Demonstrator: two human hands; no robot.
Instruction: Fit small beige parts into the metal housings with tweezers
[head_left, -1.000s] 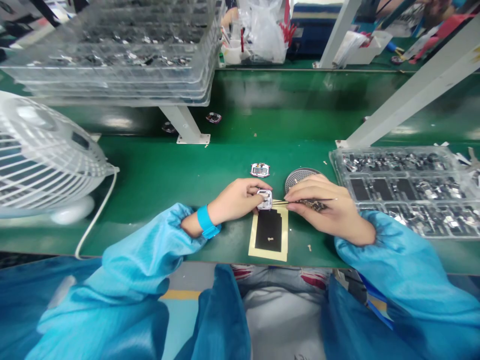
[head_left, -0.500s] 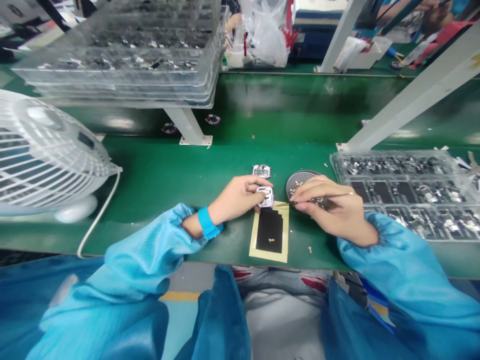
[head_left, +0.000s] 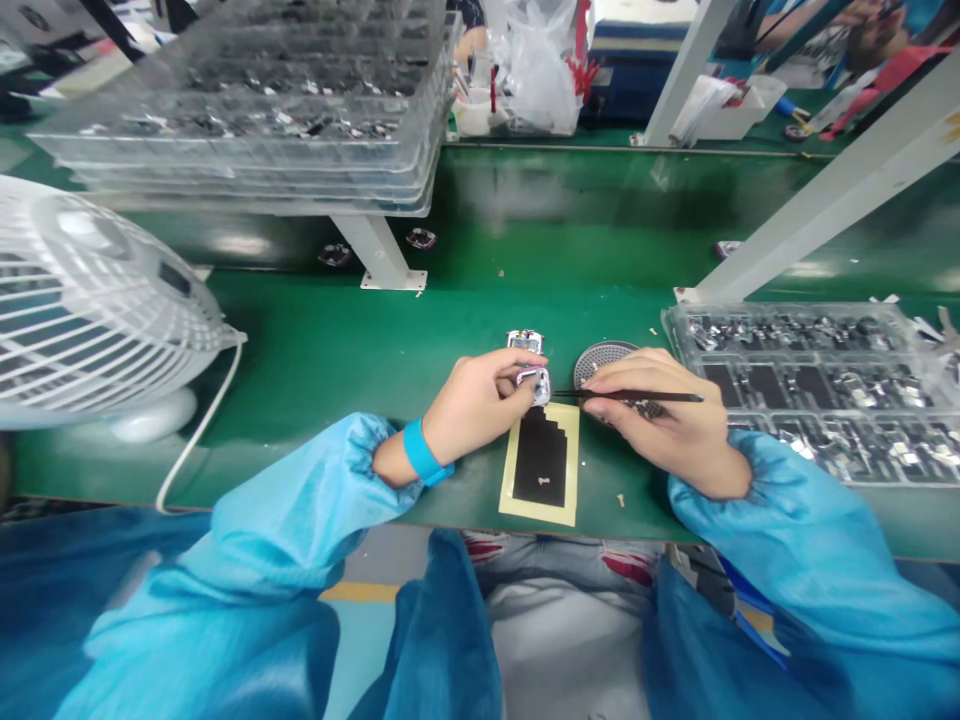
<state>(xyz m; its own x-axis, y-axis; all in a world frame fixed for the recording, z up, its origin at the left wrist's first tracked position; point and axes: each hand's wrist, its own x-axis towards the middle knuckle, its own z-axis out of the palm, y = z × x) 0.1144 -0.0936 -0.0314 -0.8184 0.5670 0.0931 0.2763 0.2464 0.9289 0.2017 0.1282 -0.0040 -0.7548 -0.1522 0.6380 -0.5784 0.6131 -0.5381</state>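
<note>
My left hand (head_left: 484, 398) is closed on a small white square device case (head_left: 537, 386) with a pinkish rim, tilted between thumb and fingers. Pinched in my right hand (head_left: 660, 410) are dark tweezers (head_left: 667, 397), whose tips point left and reach the case's right edge; whether they grip anything is too small to see. A second, similar case (head_left: 524, 341) lies just beyond my left fingers. Below the hands is a yellow sheet (head_left: 538, 512) bearing black sticker pieces (head_left: 540, 460). My right fingers partly cover a round grey perforated dish (head_left: 600, 355) with small beige bits.
On the right lies a clear tray (head_left: 679, 330) of metallic parts. A white fan (head_left: 97, 310) with its cord stands at the left. Stacked trays (head_left: 262, 170) rest on a raised shelf, and white posts (head_left: 386, 255) rise from the green table (head_left: 322, 370).
My left hand has tilted the case, so its pinkish edge now shows. In my right hand the tweezers have swung more level, their tips now at the case's side.
</note>
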